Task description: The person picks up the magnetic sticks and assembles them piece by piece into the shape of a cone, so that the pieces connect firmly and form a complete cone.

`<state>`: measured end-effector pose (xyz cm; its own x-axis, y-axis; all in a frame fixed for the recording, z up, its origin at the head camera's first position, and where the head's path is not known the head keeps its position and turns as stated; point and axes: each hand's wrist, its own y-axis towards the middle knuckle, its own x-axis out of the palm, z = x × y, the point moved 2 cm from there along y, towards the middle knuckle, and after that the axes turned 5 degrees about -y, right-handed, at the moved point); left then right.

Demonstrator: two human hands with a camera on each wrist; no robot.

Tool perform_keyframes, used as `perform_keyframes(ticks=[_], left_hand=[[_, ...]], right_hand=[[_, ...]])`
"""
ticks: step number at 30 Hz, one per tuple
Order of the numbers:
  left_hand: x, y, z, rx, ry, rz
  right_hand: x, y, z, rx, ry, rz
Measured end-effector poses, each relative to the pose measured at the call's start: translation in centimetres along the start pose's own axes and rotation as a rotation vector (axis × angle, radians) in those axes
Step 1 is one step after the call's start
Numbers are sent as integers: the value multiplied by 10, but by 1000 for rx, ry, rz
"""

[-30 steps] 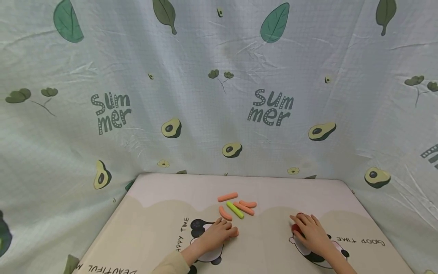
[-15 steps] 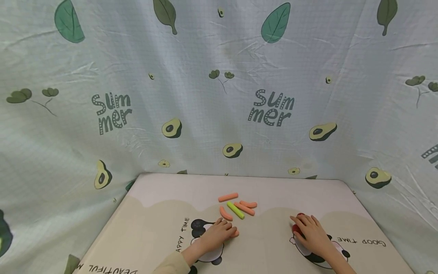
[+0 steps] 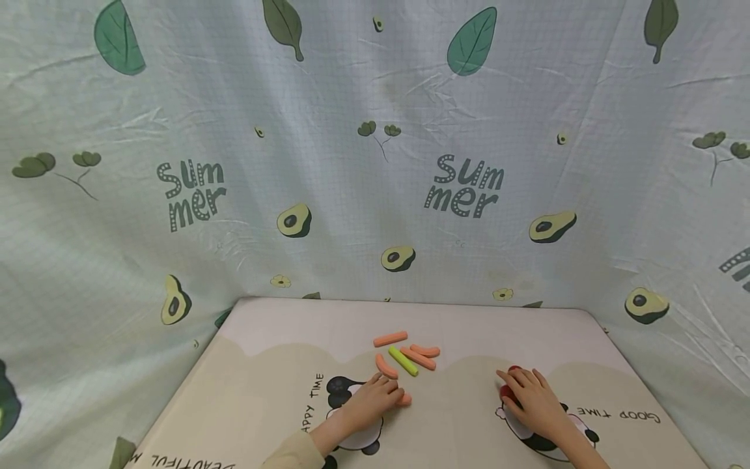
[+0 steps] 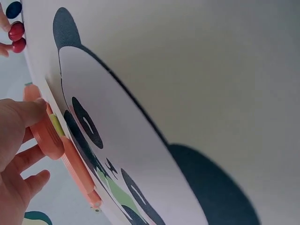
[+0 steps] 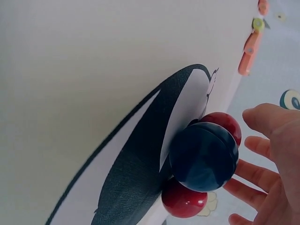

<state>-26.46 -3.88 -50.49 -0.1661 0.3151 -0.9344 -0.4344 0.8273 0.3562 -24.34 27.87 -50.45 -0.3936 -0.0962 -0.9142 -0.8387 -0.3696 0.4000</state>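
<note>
My left hand (image 3: 371,402) pinches an orange ridged stick (image 4: 47,136) near its upper part, thumb on the side facing the camera. Just beyond lie several other orange sticks (image 3: 390,339) and one lime-green stick (image 3: 403,361) in a loose group. At the right, my right hand (image 3: 539,402) is spread over several glossy balls. A dark blue ball (image 5: 204,157) sits between two red balls (image 5: 184,199), as the right wrist view shows. The right thumb stands apart from them; whether the other fingertips touch the balls cannot be told.
Both hands are over a pale tabletop (image 3: 457,417) printed with panda faces and lettering. Its far edge meets a hanging curtain (image 3: 351,195) patterned with avocados and leaves.
The orange stick under my left hand has shifted very slightly, with a little more of its end showing. My right hand and the other sticks have stayed put.
</note>
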Motion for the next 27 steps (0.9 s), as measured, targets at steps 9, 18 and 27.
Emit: perform_keyframes(ticks=[9, 18, 27], left_hand=[[-10, -8, 9, -13, 140, 24], [-9, -5, 10, -11, 113, 69], [-9, -6, 11, -7, 138, 29]], right_hand=[[-2, 1, 0, -11, -45, -11], [-2, -1, 2, -20, -61, -41], [-1, 0, 1, -54, -88, 14]])
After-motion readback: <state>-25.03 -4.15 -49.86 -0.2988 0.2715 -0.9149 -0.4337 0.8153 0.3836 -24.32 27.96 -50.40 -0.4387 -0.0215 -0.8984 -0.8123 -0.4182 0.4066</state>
